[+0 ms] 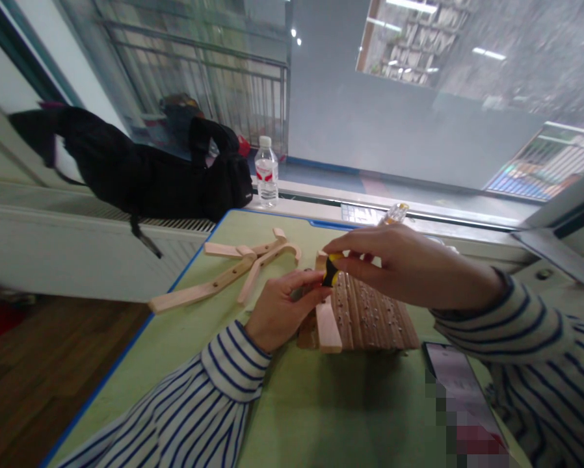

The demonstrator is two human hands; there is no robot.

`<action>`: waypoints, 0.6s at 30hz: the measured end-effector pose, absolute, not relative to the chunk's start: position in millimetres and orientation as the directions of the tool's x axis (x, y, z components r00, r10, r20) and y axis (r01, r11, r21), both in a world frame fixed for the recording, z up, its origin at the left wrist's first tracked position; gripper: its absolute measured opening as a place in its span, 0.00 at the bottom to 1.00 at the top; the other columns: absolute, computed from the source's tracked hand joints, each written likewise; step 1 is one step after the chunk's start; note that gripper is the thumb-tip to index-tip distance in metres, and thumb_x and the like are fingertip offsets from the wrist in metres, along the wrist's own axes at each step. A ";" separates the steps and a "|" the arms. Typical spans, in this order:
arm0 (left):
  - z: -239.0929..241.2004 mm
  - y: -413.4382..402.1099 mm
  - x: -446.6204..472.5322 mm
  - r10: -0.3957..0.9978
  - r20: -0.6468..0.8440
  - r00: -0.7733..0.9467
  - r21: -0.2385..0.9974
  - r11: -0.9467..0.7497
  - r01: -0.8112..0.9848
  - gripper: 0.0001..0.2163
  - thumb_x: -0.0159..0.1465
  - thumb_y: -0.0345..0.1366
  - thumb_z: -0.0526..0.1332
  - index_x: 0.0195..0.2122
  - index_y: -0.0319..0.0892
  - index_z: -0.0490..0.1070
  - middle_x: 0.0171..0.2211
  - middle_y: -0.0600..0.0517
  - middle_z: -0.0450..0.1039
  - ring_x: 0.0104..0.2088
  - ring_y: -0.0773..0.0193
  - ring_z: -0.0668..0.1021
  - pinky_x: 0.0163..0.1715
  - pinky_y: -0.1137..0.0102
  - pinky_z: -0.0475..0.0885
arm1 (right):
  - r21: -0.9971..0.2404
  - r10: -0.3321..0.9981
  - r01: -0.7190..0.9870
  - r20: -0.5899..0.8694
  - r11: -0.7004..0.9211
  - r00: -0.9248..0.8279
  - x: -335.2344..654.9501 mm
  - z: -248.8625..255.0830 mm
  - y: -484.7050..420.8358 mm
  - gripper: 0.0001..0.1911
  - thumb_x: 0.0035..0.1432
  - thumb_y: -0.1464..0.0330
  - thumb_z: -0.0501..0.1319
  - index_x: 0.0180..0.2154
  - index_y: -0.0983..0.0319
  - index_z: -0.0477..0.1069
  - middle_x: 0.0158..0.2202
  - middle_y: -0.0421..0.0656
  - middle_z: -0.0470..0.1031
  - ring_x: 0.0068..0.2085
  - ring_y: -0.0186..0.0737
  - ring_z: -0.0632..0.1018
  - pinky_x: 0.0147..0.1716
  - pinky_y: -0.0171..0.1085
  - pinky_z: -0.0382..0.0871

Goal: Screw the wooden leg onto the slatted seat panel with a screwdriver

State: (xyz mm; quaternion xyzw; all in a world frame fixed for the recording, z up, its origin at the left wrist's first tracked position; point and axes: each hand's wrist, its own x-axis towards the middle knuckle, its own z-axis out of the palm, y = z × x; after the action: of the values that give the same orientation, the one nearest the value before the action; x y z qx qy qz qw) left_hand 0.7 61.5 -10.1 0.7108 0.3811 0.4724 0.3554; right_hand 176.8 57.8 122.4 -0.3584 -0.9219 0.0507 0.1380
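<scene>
My right hand (389, 260) closes its fingers on a short black-and-yellow stubby screwdriver (330, 270), held over a pale wooden piece (328, 325). Close against the tool's lower end is my left hand (287, 302), thumb and forefinger nearly together. What that pinch holds is hidden. The wooden piece lies along the left side of a brown block (370, 312) that looks like stacked corrugated cardboard, with many small metal screws stuck in its top. To the left of the hands, curved wooden pieces (233, 273) with drilled holes lie across each other. The screwdriver's tip is not visible.
A phone (460, 383) lies on the green table (321, 416) by my right forearm. On the sill beyond stand a water bottle (266, 172) and a black bag (160, 175). Another clear bottle (394, 213) lies past my right hand. The table has a blue edge.
</scene>
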 end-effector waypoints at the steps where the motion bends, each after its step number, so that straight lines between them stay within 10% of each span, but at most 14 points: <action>1: -10.2 61.5 0.4 0.873 0.407 0.270 0.860 -0.466 0.208 0.11 0.58 0.37 0.63 0.42 0.44 0.76 0.35 0.51 0.78 0.35 0.64 0.78 0.38 0.69 0.74 | -0.189 0.682 0.656 0.215 0.731 -0.699 176.8 122.0 57.6 0.13 0.62 0.68 0.53 0.43 0.62 0.74 0.35 0.40 0.78 0.31 0.30 0.73 0.31 0.32 0.59; 18: -9.9 60.7 -0.6 0.870 0.414 0.267 0.862 -0.469 0.194 0.12 0.57 0.38 0.65 0.41 0.42 0.76 0.35 0.51 0.78 0.35 0.65 0.77 0.39 0.70 0.72 | -0.166 0.700 0.680 0.205 0.714 -0.684 172.5 122.1 53.9 0.13 0.62 0.67 0.53 0.45 0.61 0.73 0.33 0.39 0.77 0.30 0.30 0.73 0.30 0.31 0.60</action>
State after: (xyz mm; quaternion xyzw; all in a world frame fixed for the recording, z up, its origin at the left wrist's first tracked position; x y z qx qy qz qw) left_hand -0.6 60.7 -9.9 0.7124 0.3735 0.4765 0.3549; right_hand 172.5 53.9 122.1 -0.3764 -0.9168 0.0383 0.1274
